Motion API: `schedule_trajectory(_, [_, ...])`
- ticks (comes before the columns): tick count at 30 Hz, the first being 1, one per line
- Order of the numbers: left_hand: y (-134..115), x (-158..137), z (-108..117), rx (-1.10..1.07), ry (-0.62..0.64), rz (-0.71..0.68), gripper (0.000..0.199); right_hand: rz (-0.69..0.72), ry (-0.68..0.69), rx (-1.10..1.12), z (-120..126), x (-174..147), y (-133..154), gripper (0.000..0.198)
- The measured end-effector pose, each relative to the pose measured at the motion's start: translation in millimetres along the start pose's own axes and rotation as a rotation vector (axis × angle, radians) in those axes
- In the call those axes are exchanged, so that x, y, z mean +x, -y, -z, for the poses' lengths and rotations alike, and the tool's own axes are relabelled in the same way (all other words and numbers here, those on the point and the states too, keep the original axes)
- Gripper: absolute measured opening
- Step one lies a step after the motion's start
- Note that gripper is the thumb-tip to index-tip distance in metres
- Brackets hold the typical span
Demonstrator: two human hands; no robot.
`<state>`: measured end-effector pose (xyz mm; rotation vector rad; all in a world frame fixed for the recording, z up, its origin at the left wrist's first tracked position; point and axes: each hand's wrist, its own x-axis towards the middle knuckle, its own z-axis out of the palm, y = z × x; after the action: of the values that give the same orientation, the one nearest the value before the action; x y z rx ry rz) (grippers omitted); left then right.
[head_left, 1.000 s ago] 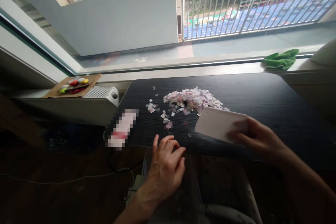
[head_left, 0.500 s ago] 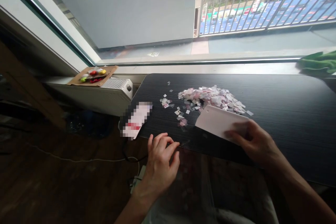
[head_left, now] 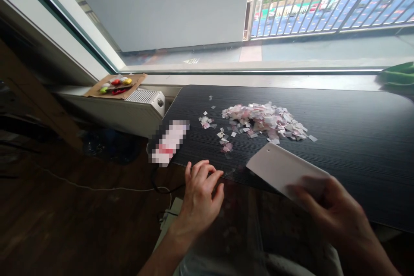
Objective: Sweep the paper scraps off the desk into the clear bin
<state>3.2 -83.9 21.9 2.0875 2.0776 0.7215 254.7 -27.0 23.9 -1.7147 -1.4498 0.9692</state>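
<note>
Many sq. flakes on blk grained tabletop; R hand grips flat wht scraper; L hand curled, hold unclear.

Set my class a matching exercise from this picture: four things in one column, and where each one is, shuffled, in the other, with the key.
Things
1. Flat white piece
2. Heap of small cut pieces
3. Green cloth
4. Brown sheet

Places
A. On the windowsill, at the picture's right edge
B. On the radiator, at left
C. Held in the right hand
D. On the black tabletop

Right pairs: 1-C, 2-D, 3-A, 4-B
</note>
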Motion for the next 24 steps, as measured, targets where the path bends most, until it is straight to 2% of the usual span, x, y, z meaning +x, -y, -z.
schedule_trajectory(6, [-0.3,2.4,-3.9,0.039,0.008,0.012,0.035,0.016,0.099,0.028,-25.0,-14.4,7.4,0.031])
schedule_trajectory(13, [-0.6,3.6,-4.2,0.019,0.01,0.019,0.036,0.075,0.032,-0.063,-16.6,-3.6,5.4,0.028])
schedule_trajectory(20, [-3.6,4.7,-12.2,0.008,0.018,-0.002,0.028,0.065,0.131,0.013,-23.7,-19.3,2.3,0.029])
schedule_trajectory(24, [-2.6,6.0,-13.8,0.026,0.016,-0.02,0.026,0.047,0.104,0.037,-21.5,-19.1,5.1,0.029])
